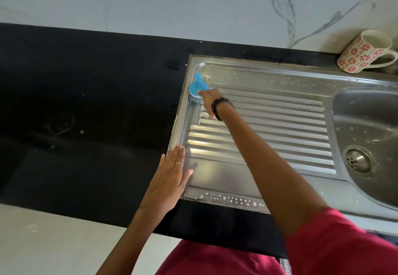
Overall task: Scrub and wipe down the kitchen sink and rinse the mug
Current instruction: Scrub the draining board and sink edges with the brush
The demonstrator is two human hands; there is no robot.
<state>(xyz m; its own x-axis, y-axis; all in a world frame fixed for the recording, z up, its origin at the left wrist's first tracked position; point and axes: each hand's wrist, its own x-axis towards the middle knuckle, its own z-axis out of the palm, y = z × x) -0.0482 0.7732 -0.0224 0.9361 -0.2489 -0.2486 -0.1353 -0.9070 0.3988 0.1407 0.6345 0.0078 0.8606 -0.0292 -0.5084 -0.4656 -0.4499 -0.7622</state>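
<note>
Right hand (pixel 207 102) grips blue plastic scrub brush (pixel 198 87) at soapy steel sink's (pixel 269 124) far-left corner; left hand (pixel 170 180) presses flat; red-flowered ceramic mug (pixel 364 51) unrinsed.

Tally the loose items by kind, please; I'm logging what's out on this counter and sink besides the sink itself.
Scrub brush, blue, gripped by the right hand on the drainboard: 1
Mug, white with red flowers, on the counter behind the sink: 1
Total: 2
</note>
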